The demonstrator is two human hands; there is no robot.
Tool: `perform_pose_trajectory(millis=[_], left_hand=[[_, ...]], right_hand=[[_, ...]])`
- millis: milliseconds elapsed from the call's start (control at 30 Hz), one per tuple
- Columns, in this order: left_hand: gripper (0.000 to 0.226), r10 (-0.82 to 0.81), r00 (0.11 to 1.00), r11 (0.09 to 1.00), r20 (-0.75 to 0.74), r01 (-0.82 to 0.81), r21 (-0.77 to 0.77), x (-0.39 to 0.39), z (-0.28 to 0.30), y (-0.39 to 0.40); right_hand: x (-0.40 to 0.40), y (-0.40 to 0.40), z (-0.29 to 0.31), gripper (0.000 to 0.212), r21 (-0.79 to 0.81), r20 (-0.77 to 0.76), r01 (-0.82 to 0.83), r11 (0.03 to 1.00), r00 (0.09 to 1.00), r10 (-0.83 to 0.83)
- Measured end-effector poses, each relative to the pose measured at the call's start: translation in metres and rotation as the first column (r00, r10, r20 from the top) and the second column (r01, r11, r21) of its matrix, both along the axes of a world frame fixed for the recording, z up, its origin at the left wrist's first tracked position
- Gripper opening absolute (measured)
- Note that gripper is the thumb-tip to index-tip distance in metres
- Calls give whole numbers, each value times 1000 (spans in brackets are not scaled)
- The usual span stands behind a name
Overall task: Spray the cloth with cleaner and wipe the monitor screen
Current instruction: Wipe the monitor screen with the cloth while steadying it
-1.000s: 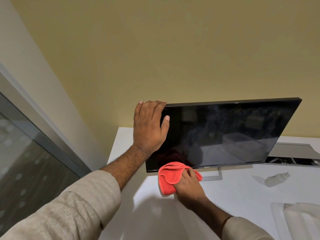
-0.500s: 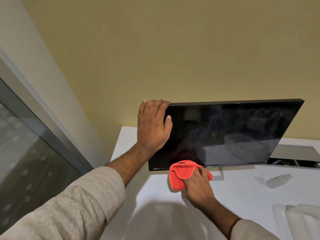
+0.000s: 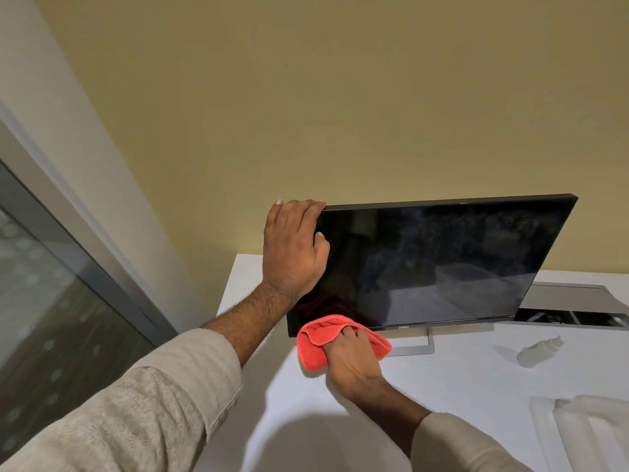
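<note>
A black monitor (image 3: 442,264) stands on the white desk (image 3: 459,379), its dark screen speckled with dust toward the upper right. My left hand (image 3: 292,250) grips the monitor's top left corner, fingers curled over the top edge and thumb on the front. My right hand (image 3: 350,359) holds a bunched red cloth (image 3: 315,347) against the lower left edge of the screen, just left of the logo. A small white cleaner bottle (image 3: 537,350) lies on its side on the desk at the right.
The monitor's grey stand (image 3: 417,349) shows under the screen. A grey open cable tray (image 3: 575,310) sits behind the monitor at the right. White folded material (image 3: 592,434) lies at the lower right corner. A glass partition (image 3: 51,301) runs along the left.
My right hand and the cloth slid right along the screen's bottom edge. My left hand kept its hold on the top left corner.
</note>
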State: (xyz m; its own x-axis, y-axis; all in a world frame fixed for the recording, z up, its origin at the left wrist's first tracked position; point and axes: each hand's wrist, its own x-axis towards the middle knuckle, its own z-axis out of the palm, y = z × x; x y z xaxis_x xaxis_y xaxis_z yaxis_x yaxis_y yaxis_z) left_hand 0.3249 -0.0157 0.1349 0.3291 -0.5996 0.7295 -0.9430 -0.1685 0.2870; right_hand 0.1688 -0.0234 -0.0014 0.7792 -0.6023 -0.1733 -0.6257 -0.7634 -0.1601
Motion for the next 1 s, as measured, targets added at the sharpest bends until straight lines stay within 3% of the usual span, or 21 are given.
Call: perform_pose_trajectory(millis=[67,200,333,367,433,500,567,667,733,800,900,967,1000], left_hand=[[47,-1,1000,1000,-1,1,12,0,1,1],[47,-2,1000,1000,5,1,31,0,4,3],[43,26,1000,999,13,-26,40,-5,12,0],[43,35,999,998,22,-36,49,-6,14,0],[48,24,999,997,40,-27,74,-7,17,0],[54,-11,999,994,50,6,106,-7,18,0],[58,-28,999,991,47,22,128,-7,19,2],[59,-38,999,991,25,35,131,-7,18,3],[60,-42,999,991,8,41,130,-7,18,3],[60,-54,999,990,1,53,132,-5,19,4],[60,-70,998,989,0,70,129,-3,20,4],[60,-72,997,990,-7,72,118,-3,19,3],[59,-72,997,991,-12,73,115,-3,19,3]], right_hand=[[-8,-9,2,59,140,-35,46,989,999,-41],[-39,-19,1,63,59,-2,145,988,989,-145],[-56,-15,2,33,335,199,266,904,918,-344],[-55,-13,1,30,427,290,301,853,847,-445],[-50,-6,0,29,613,418,379,694,590,-691],[-40,0,1,26,789,377,410,459,268,-887],[-29,2,4,36,909,251,335,247,32,-968],[-10,-4,22,37,995,101,3,101,-121,-987],[3,-12,41,19,961,-28,-276,5,-117,-993],[10,-20,53,8,927,-106,-369,-61,-103,-989],[11,-21,48,18,925,-51,-381,-7,-105,-993],[7,-12,38,24,963,165,-208,170,-43,-985],[5,-8,32,31,946,321,-57,319,23,-947]])
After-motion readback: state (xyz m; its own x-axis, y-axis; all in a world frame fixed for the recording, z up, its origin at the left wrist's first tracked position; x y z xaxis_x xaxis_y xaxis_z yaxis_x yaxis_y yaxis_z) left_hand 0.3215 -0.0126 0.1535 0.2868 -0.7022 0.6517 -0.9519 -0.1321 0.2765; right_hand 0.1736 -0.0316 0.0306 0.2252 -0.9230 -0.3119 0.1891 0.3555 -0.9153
